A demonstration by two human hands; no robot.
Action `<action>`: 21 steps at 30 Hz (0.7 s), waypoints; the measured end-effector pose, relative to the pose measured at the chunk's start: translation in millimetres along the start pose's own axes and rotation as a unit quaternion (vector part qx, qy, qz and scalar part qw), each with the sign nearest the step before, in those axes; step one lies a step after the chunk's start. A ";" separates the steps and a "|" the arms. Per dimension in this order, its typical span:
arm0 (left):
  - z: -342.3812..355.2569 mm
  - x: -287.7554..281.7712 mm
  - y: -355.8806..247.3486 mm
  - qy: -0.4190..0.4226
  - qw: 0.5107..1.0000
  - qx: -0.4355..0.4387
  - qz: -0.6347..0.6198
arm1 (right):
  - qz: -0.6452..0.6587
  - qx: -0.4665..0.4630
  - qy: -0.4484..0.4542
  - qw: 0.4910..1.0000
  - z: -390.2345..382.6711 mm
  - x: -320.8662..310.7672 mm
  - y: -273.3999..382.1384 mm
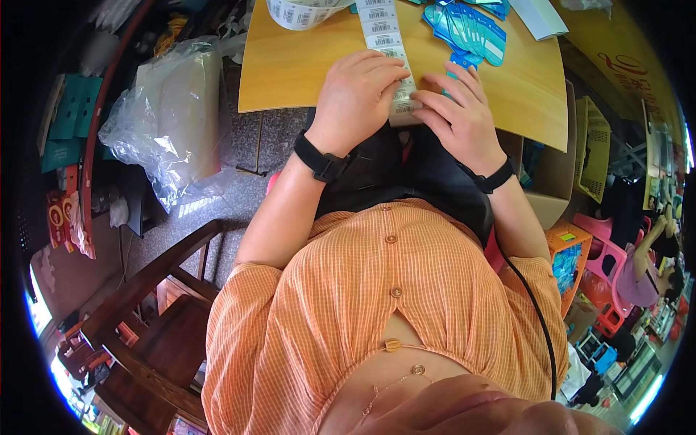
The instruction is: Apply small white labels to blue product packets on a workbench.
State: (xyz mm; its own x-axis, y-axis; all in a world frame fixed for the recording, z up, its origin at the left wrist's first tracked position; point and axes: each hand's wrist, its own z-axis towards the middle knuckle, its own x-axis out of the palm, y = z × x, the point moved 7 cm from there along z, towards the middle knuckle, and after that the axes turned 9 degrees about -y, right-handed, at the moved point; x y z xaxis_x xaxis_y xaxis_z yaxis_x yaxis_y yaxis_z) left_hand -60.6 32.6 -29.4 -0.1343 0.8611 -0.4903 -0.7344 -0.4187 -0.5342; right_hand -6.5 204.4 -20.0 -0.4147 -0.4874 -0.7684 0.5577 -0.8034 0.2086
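A strip of white barcode labels (382, 27) runs down the wooden table (297, 65) to its front edge. My left hand (359, 90) lies over the strip's left side, fingers bent together with their tips on it; the thumb is partly hidden. Across from it, my right hand (464, 119) has its fingers spread, index finger and thumb at the strip's right edge. Beneath those right fingers is a blue card (465, 60), mostly covered. Just beyond lies a fanned pile of blue cards (467, 32). The label roll (301, 14) stands at the far left of the table.
A white folded paper (533, 16) lies at the table's far right. Left of the table stands a clear plastic bag (174, 116) around a pale stack. A wooden chair (156, 326) is at lower left. On the right are an orange crate (562, 243) and a pink plastic chair (609, 264).
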 end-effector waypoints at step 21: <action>-10.8 16.1 -32.7 0.125 0.988 0.058 0.067 | 0.334 0.372 -0.030 0.866 -17.1 -10.6 -72.7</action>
State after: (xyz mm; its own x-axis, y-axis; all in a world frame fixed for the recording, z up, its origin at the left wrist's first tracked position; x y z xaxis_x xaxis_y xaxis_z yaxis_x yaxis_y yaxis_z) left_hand -31.6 57.0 -27.3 -0.0779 0.6966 -0.7132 -0.7948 -0.4753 -0.3774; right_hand -30.4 273.9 -37.4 -0.2270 -0.9269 -0.2989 0.0800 -0.3236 0.9428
